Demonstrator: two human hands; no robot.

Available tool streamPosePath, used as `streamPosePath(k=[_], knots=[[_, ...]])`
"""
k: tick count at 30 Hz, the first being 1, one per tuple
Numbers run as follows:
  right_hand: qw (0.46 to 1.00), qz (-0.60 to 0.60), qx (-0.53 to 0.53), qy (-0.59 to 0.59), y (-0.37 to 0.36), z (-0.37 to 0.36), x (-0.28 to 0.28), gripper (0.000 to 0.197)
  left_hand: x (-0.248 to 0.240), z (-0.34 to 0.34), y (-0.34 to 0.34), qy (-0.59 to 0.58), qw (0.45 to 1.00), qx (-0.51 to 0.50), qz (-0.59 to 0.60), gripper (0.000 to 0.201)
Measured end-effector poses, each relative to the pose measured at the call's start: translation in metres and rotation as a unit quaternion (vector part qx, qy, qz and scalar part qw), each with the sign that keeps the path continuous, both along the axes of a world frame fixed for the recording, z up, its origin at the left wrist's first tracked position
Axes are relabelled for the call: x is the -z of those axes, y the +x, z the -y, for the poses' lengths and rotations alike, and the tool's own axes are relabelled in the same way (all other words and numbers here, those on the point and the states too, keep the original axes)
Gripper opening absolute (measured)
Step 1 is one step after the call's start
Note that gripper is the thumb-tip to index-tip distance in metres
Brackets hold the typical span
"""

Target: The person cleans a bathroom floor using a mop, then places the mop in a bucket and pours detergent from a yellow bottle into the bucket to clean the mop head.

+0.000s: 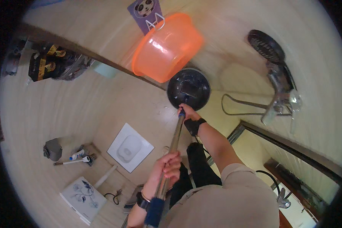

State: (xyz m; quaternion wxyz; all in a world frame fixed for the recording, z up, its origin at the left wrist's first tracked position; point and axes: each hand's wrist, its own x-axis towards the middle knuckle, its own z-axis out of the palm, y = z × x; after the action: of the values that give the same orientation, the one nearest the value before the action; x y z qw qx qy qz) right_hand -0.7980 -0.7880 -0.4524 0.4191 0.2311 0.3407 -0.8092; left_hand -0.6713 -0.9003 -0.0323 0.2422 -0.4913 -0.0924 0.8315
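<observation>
Both my hands grip the long metal handle (174,138) of a mop, which slants from the lower edge up to a black bucket (173,100). My right hand (189,112), with a black band on its wrist, is closed around the lower part beside the bucket's rim. Nearer to my body, my left hand (167,167) wraps the handle above a dark blue sleeve grip (154,212). The mop's dark head (188,91) is down inside the bucket; its exact shape is hard to make out against the dark inside.
An orange basin (171,47) hangs on the wall behind the bucket. A white squat toilet (130,147) is set in the floor to the left, near a cistern (83,197). A shower head (266,45) with a hose is at right, beside a dark door frame (292,152).
</observation>
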Motion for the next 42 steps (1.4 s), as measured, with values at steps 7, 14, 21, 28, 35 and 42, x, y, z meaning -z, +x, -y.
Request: streamPosePath(k=[7, 14, 21, 28, 35, 42], knots=[[0.996, 0.065, -0.062, 0.005, 0.073, 0.05, -0.195, 0.007, 0.017, 0.015, 0.036, 0.013, 0.998, -0.042, -0.054, 0.011], [0.993, 0.114, -0.02, 0.022, 0.108, 0.022, -0.294, 0.01, 0.023, 0.004, 0.042, 0.068, 0.994, -0.022, -0.078, 0.013], [0.965, -0.254, -0.032, 0.05, 0.097, 0.006, -0.189, 0.008, -0.088, -0.004, 0.055, 0.072, 0.994, 0.058, -0.063, 0.019], [0.989, 0.141, 0.043, 0.01, 0.138, 0.046, -0.386, 0.01, -0.099, 0.029, 0.082, 0.093, 0.994, -0.016, -0.056, 0.008], [0.979, 0.193, 0.072, 0.008, 0.142, 0.052, -0.358, 0.011, -0.087, 0.025, 0.077, 0.065, 0.997, -0.021, -0.044, 0.006], [0.981, 0.183, 0.058, 0.004, 0.095, 0.042, -0.277, 0.007, -0.081, 0.031, 0.063, 0.106, 0.994, -0.014, -0.003, 0.011]])
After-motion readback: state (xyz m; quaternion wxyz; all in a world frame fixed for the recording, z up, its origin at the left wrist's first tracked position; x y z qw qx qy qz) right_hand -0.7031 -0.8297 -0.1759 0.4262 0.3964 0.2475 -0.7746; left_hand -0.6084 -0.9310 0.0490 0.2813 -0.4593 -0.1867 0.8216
